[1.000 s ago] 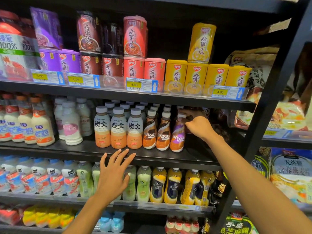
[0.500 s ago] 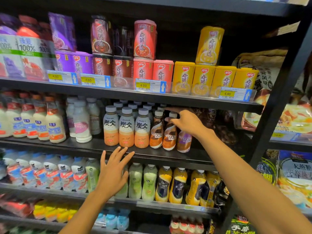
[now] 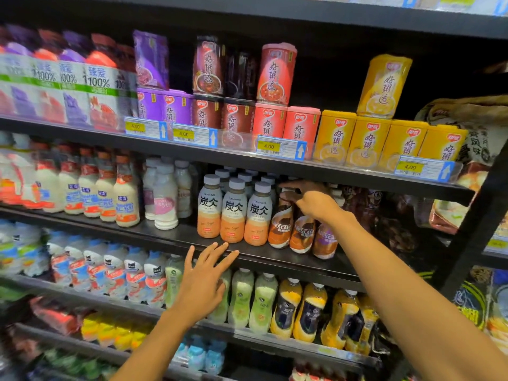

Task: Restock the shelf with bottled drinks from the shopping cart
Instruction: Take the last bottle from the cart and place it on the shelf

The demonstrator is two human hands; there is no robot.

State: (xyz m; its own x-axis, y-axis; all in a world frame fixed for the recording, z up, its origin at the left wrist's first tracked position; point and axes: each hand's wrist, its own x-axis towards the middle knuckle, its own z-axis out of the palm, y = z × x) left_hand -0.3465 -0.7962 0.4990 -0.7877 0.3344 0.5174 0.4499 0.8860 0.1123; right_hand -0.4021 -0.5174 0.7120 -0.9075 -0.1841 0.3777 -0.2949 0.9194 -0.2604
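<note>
Brown-and-cream swirl sleeves wrap three plastic Nescafé bottles at the right end of the middle shelf, where a person's right hand reaches in beneath the shelf above. Its fingers curl round the top of the leftmost Nescafé bottle, pinching it and hiding its cap. The wrist covers the shoulders of the two bottles beside it.

Just left stand three latte bottles with grey caps and labels that run from white down to orange. More grey caps behind them fade into shadow.

The left hand is held flat below, fingers straight and spread, holding nothing. Its fingertips reach the shelf's dark front edge, and contact cannot be made out. The palm masks part of a row of pale green bottles on the shelf beneath, next to glossy yellow bottles.

Right of the forearm, dark packets sit in gloom, too dim to read.

Cream bottles with orange caps blur toward the left edge. Overhead, yellow tins stand behind clear price-tag strips. The lowest row is cut off by the frame.
</note>
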